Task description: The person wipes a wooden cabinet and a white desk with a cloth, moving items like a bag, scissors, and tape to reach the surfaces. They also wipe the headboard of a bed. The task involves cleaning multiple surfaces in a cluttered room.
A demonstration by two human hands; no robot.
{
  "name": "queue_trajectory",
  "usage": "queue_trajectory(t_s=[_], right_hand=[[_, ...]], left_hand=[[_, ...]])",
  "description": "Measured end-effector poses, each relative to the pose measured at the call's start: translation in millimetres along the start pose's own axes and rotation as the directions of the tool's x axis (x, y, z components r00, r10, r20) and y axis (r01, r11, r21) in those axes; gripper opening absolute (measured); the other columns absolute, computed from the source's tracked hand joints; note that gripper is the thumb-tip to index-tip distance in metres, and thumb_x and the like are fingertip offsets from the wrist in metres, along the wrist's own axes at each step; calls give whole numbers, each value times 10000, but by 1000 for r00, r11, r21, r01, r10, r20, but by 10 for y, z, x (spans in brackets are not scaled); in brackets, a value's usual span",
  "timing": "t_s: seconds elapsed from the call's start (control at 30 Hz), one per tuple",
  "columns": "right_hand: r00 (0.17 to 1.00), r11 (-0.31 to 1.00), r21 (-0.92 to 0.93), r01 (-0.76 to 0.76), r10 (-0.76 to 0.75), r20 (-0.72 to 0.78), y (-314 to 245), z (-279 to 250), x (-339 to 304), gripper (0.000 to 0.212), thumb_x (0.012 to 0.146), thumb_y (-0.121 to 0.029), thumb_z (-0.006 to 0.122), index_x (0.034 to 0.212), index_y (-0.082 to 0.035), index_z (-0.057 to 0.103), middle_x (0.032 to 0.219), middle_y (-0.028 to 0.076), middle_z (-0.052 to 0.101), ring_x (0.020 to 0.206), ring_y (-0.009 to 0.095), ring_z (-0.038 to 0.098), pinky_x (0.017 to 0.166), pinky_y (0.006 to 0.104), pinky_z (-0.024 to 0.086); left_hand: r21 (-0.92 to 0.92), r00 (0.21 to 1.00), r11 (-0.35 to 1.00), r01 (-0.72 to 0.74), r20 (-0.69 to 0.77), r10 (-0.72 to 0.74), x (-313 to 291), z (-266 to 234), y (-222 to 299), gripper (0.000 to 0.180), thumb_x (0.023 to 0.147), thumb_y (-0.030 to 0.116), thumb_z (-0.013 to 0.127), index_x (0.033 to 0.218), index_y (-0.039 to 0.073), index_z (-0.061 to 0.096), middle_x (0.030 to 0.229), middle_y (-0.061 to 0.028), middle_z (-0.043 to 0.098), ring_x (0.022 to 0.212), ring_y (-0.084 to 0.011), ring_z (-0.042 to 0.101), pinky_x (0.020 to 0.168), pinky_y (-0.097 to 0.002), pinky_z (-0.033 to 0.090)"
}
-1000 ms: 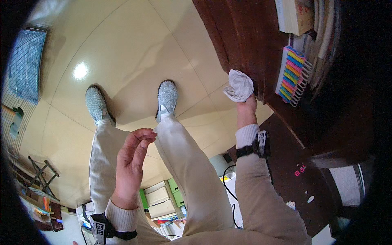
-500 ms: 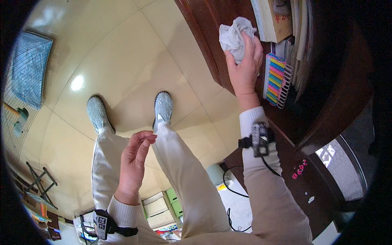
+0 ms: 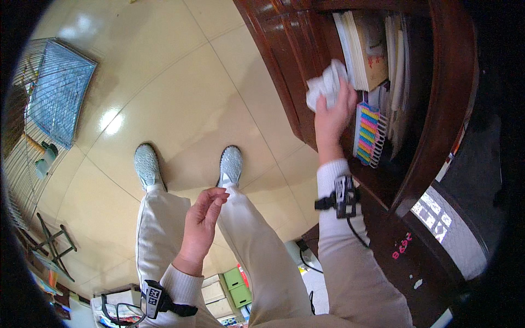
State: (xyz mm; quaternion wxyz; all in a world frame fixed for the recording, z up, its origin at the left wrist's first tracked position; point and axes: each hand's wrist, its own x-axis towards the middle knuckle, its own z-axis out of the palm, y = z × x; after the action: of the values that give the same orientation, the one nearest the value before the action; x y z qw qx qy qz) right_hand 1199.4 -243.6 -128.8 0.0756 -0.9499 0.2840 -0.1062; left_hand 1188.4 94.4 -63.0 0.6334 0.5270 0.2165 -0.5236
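A crumpled white cloth is gripped in my right hand, whose fingers press over it. The cloth lies against the dark brown wooden door of a cabinet, just left of the shelf opening. Part of the cloth is hidden under the fingers. My left hand hangs in front of my legs, with its thumb and fingers curled close together and nothing visible in them.
Books and papers stand in the cabinet beside a colourful beaded item. On the left are a wire rack with a blue panel and a folding stool. Green boxes stand behind my legs.
In the picture, my right hand and the cloth sit lower and closer to the books. The view has shifted too, showing more of the cabinet. My left hand keeps its curled shape.
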Motion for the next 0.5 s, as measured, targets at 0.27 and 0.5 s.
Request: queue_trajectory(t_s=[0.27,0.5], right_hand=[[942,931,-141,337,-334,46,-413,182,628,476,701,-72,662,1154,-211,628,1267,60,494,1163,344,443,983,472,372],[944,945,43,325,-327,50,-552,-258,501,480,713,0,576,1163,-157,639,1243,136,502,1122,351,491,967,448,405]], left_hand=[[46,999,998,35,11,-36,-2,21,-64,227,970,168,506,1117,-1,544,1031,-66,613,1021,-160,547,959,-294,395],[-9,1000,1000,-12,2,12,21,-4,36,225,970,167,507,1111,-3,548,1028,-66,617,1021,-160,548,957,-291,397]])
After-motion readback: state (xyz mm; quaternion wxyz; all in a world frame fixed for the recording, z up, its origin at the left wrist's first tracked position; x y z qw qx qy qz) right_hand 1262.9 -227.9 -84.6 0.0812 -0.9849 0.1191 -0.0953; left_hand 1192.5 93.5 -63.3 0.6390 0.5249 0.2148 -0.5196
